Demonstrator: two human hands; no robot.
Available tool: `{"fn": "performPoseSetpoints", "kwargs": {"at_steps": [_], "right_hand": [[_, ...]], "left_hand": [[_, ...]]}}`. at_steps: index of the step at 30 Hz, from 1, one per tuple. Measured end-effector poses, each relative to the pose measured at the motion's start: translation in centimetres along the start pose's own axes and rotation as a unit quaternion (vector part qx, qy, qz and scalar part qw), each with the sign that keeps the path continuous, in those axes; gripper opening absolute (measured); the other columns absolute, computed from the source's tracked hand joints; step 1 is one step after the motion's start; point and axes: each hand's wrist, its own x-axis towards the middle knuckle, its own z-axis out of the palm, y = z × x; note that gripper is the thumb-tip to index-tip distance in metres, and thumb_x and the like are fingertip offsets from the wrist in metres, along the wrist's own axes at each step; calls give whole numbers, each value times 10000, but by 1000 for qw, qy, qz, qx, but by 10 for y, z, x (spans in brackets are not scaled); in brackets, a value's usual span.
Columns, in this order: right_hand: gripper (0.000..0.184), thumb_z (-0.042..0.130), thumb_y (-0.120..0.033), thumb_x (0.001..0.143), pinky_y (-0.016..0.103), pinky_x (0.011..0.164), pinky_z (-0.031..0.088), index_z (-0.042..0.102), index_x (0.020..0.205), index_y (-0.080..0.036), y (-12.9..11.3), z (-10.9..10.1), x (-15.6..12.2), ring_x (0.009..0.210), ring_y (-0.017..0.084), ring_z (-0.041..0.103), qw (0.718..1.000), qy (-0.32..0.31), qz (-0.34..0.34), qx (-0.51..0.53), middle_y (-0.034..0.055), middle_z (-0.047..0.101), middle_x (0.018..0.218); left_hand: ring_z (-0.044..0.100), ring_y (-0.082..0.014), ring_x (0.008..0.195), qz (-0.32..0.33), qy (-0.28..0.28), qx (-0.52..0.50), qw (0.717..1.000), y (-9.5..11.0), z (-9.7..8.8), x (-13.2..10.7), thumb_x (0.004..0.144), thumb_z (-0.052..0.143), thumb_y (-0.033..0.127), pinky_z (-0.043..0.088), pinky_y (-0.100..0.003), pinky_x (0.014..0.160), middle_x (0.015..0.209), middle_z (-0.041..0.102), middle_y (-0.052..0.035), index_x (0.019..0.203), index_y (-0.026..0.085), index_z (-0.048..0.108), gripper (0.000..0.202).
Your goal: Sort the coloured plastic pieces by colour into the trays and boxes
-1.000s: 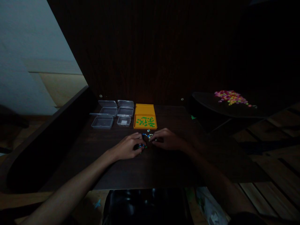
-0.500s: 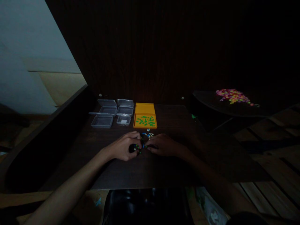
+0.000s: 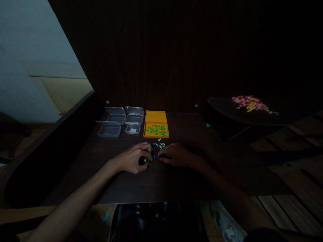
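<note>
My left hand (image 3: 136,157) rests on the dark table, its fingers curved round a small heap of tiny green and pale building bricks (image 3: 147,160). Thumb and fingertips stay apart, with the bricks showing between them. Just across from it, my right hand (image 3: 174,155) is closed in a pinch on a tiny green brick (image 3: 158,157). A blue brick (image 3: 154,156) lies between the two hands. Beyond the fingertips are scattered pale and blue bricks (image 3: 161,145). Farther back, an open yellow box (image 3: 155,116) holds several green bricks (image 3: 156,129). Dim light hides the right fingertips' detail.
Clear plastic boxes with raised lids (image 3: 109,131) stand left of the yellow box, beside a smaller clear box (image 3: 133,129). Colourful small pieces (image 3: 251,103) lie on a raised shelf (image 3: 219,106) at right. A dark panel (image 3: 156,60) rises behind the table.
My right fingertips have drawn slightly right, away from the left hand, and a green brick now shows in their pinch. The blue brick stands clear between the hands. My left hand stays put.
</note>
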Motion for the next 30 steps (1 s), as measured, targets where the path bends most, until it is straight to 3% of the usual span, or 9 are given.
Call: {"fn": "performPoseSetpoints", "kwargs": {"at_steps": [15,30], "right_hand": [[294,557,-120,873,286,786,448,722,1093,-223,-1,0,-1,922,187,686,1000,-4,-21,1,46,750,1045],[247,531,-214,930,299,794,444,698,1111,-234,0,-1,-1,939,202,690,1000,14,22,-7,45,752,1056]], "left_hand": [[582,-183,929,0,-7,1,1000,-2,-2,-1,741,625,112,474,-303,871,964,593,-42,842,181,724,157],[586,-188,953,-13,-5,1,1000,-1,-2,-1,718,627,90,473,-305,890,948,599,-31,842,190,701,175]]}}
